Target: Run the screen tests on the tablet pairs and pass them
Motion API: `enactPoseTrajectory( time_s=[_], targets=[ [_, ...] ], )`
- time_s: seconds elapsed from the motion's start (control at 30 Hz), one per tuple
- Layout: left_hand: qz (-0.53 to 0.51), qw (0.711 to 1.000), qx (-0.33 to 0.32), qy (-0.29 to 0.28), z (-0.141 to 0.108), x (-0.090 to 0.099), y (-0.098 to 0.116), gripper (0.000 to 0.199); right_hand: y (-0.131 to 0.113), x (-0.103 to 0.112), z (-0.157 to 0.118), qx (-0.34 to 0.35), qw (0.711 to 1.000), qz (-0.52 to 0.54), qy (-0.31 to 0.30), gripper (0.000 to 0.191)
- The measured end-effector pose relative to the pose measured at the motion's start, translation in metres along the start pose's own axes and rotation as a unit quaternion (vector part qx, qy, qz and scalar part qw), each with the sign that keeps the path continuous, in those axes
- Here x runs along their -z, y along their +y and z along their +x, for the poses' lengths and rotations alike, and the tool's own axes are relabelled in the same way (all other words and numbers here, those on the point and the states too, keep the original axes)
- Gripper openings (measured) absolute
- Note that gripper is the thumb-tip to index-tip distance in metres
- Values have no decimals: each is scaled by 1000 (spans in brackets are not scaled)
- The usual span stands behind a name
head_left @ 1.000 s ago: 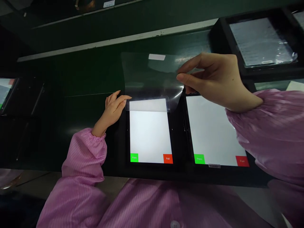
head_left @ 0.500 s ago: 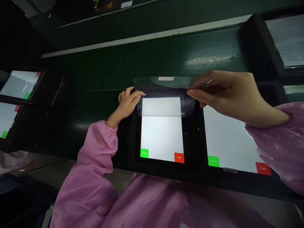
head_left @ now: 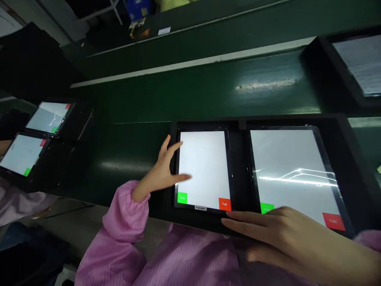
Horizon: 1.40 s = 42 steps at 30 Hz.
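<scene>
A tablet (head_left: 204,169) with a bright white screen lies in a dark tray, showing a green "Pass" box and a red "Fail" box along its lower edge. A small barcode label (head_left: 200,207) sits below the screen. My left hand (head_left: 162,172) is open, fingers spread over the tablet's left side. With fingers stretched out, my right hand (head_left: 276,234) is at the lower right corner of that tablet, holding nothing I can see. It partly covers a second lit tablet (head_left: 291,159) in the right side of the tray. Whether clear film covers the left screen I cannot tell.
Two more lit tablets (head_left: 49,117) lie in a dark tray at the far left, beside another person's sleeve (head_left: 20,202). Another tablet (head_left: 361,63) stands at the upper right. A pale strip (head_left: 193,63) runs along the green work surface (head_left: 133,99).
The clear film lifted over the left tablet's top is no longer seen raised. My right hand has come down toward the front edge. My left hand has moved down and spread its fingers.
</scene>
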State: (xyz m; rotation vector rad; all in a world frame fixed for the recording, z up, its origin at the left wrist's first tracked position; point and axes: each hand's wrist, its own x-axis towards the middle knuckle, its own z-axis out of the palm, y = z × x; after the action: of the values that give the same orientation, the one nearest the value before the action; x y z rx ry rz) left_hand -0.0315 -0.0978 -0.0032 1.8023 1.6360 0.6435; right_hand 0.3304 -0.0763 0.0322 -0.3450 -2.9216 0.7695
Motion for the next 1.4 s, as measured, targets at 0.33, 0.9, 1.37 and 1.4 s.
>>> enactPoseTrajectory(
  time_s=[0.33, 0.9, 1.37, 1.4],
  targets=[
    [19, 996, 74, 48, -65, -16, 7, 97, 2, -1, -72, -150, 952, -211, 166, 38],
    [314, 936, -21, 159, -102, -64, 34, 39, 37, -17, -67, -153, 933, -229, 233, 34],
    [252, 954, -83, 143, 49, -6, 100, 42, 107, 81, 40, -312, 932, -143, 118, 41],
    [260, 958, -70, 100, 70, -14, 102, 44, 113, 77, 49, -324, 928, -149, 109, 40]
  ],
)
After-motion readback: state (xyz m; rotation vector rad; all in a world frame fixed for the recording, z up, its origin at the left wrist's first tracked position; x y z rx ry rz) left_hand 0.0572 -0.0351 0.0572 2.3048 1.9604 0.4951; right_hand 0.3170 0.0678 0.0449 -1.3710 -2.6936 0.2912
